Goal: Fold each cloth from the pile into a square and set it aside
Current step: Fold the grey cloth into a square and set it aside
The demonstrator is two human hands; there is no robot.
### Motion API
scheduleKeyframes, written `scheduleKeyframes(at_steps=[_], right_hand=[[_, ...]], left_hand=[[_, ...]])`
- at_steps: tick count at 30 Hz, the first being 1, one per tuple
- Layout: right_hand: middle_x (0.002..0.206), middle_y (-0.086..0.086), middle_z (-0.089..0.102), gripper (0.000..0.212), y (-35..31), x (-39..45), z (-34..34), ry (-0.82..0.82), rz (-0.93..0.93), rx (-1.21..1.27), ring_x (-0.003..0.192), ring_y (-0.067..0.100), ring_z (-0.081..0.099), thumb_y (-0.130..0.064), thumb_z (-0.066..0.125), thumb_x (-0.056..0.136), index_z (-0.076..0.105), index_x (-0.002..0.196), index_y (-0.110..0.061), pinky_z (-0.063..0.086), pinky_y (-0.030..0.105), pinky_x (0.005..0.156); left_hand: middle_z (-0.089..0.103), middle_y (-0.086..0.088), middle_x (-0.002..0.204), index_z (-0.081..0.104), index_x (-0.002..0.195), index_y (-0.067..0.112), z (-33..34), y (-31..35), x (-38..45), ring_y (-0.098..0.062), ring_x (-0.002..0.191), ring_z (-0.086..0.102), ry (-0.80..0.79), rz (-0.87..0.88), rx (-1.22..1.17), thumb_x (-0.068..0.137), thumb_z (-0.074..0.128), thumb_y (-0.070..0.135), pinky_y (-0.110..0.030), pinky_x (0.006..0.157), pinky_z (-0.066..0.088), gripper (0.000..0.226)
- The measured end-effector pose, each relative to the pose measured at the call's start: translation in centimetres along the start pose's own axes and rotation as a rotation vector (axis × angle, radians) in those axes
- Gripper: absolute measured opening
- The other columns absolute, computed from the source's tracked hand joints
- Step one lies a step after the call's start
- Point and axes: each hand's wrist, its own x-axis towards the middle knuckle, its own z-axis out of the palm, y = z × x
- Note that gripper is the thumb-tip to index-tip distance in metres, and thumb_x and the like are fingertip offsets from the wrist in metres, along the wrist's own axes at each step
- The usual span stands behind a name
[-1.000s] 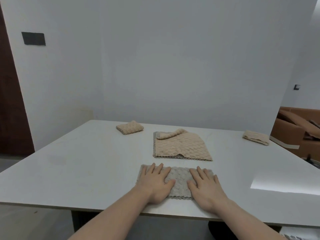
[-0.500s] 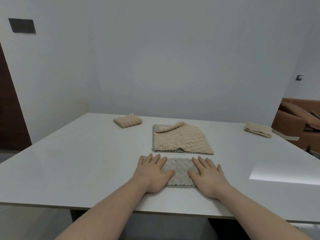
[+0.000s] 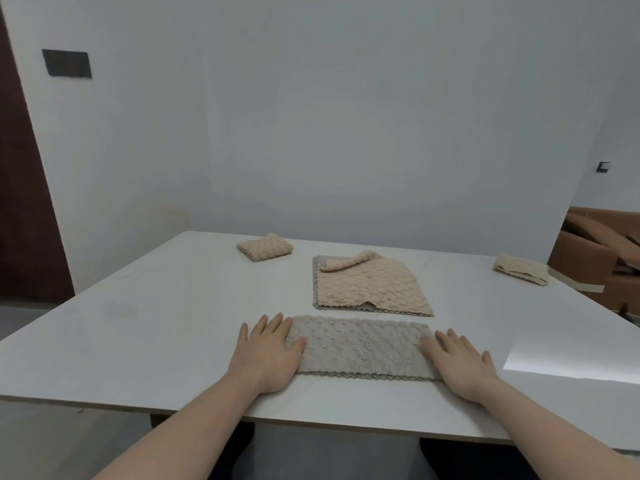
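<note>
While your left hand (image 3: 268,355) and right hand (image 3: 459,363) lie flat and open on the grey cloth (image 3: 360,348), it looks soft and floppy; pinch one end's corners, I think.

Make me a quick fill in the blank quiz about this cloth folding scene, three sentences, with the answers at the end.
1. Both hands lie flat on the ends of the ____ cloth, which is folded into a long strip.
2. The pile behind it has a ____ cloth on top.
3. The left hand and right hand have ____ fingers, gripping nothing.

Missing words: grey; beige; straight
</note>
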Motion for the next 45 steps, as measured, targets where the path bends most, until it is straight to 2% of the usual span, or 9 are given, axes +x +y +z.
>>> scheduleKeyframes(at_steps=[6,9,11,13,18,23,30,39,45], right_hand=[[0.148,-0.001,0.048,0.054,-0.3,1.1,-0.6,0.031,0.136,0.203,0.146,0.021,0.033,-0.063,0.044,0.094,0.047,0.139,-0.034,0.013,0.047,0.122],[0.116,-0.004,0.060,0.028,-1.4,1.5,-0.7,0.060,0.196,0.229,0.126,0.023,0.050,-0.055,0.058,0.087,0.060,0.104,-0.034,0.022,0.048,0.116],[0.089,-0.002,0.063,0.025,-1.6,2.3,-0.8,0.024,0.215,0.264,0.099,0.025,0.059,-0.048,0.060,0.073,0.057,0.072,-0.024,0.036,0.044,0.101],[0.079,0.002,0.059,0.024,-1.9,2.4,-1.2,-0.009,0.210,0.296,0.083,0.027,0.057,-0.041,0.062,0.068,0.053,0.063,-0.020,0.040,0.036,0.080],[0.084,0.006,0.072,0.007,-3.1,0.4,-3.4,0.098,0.197,0.479,0.081,0.023,0.065,-0.019,0.072,0.081,0.070,0.078,-0.013,0.051,0.028,0.066],[0.075,0.006,0.067,0.010,-4.7,-0.5,-4.9,0.135,0.115,0.613,0.068,0.023,0.058,-0.018,0.073,0.080,0.065,0.078,-0.013,0.042,0.026,0.052],[0.068,0.002,0.054,0.015,-9.9,-1.3,-6.3,0.051,-0.014,0.794,0.056,0.019,0.049,-0.021,0.071,0.086,0.057,0.083,-0.014,0.044,0.023,0.049],[0.077,0.009,0.070,0.014,-17.2,-2.7,-4.5,-0.079,-0.119,0.891,0.057,0.019,0.068,-0.016,0.075,0.087,0.068,0.096,-0.008,0.063,0.034,0.062],[0.076,0.009,0.068,0.016,-20.1,-3.5,-2.1,-0.149,-0.141,0.901,0.051,0.015,0.067,-0.011,0.071,0.090,0.067,0.105,-0.007,0.061,0.032,0.057]], left_hand=[[0.008,0.007,0.172,0.014,0.164,0.030,0.2,0.0,0.0,-0.019,0.158,0.001,0.038,-0.015,-0.043,0.104,0.018,0.052,-0.048,0.128,-0.003,0.064],[0.009,0.007,0.172,0.014,0.164,0.030,0.3,0.0,0.0,-0.019,0.158,0.002,0.049,-0.014,-0.041,0.104,0.018,0.052,-0.048,0.128,-0.003,0.064],[0.010,0.007,0.171,0.015,0.164,0.030,0.3,0.0,0.0,-0.019,0.158,0.002,0.056,-0.013,-0.046,0.104,0.018,0.052,-0.048,0.128,-0.002,0.064],[0.011,0.007,0.171,0.016,0.164,0.030,0.3,-0.1,-0.1,-0.018,0.158,0.003,0.061,-0.014,-0.061,0.104,0.019,0.052,-0.047,0.128,-0.002,0.064],[0.014,0.006,0.171,0.021,0.163,0.030,0.3,-0.2,0.1,-0.018,0.158,0.005,0.085,-0.008,-0.085,0.103,0.021,0.052,-0.047,0.128,-0.001,0.064],[0.026,0.007,0.167,0.030,0.159,0.029,0.1,-0.2,0.0,-0.017,0.156,0.015,0.134,-0.002,-0.156,0.103,0.028,0.049,-0.045,0.128,0.003,0.060],[0.056,0.013,0.145,0.057,0.139,0.032,-0.4,-0.8,-0.6,-0.011,0.133,0.049,0.274,-0.028,-0.527,0.100,0.048,0.042,-0.030,0.109,0.039,0.042],[0.062,0.021,0.122,0.067,0.099,0.038,-0.8,-0.9,-0.7,-0.005,0.119,0.053,0.297,-0.045,-0.701,0.097,0.057,0.038,-0.031,0.097,0.042,0.010],[0.069,0.024,0.104,0.076,0.078,0.035,-1.1,-0.9,-0.3,0.001,0.103,0.062,0.318,-0.011,-0.761,0.083,0.055,0.055,-0.036,0.093,0.050,0.029]])
